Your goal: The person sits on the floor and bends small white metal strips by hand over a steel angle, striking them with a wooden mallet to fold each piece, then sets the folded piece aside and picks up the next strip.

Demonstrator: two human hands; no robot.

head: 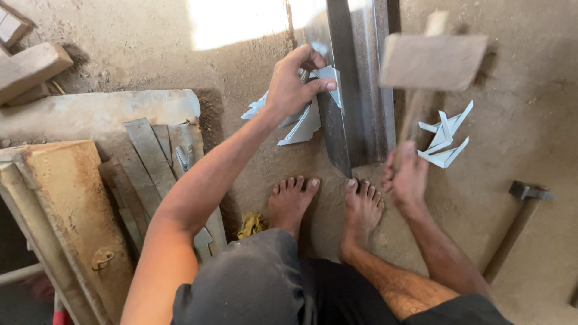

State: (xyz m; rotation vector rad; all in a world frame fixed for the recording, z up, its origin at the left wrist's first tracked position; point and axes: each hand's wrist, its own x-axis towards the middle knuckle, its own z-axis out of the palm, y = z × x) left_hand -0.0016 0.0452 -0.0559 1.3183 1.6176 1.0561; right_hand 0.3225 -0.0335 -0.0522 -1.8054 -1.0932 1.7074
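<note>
left hand [293, 84] pinches a small sheet-metal piece [328, 81] against the edge of the long steel angle bar [355, 108], fingers pressed together on it. right hand [408, 174] is closed round the handle of a wooden mallet [432, 60], raised at 1 o'clock of the bar. judged step: forming the piece over the edge. a clean strike looks to need the piece held flush. finished bent pieces [444, 139] lie at 3 o'clock on the floor; a metal hammer [522, 210] at 4 o'clock.
</note>
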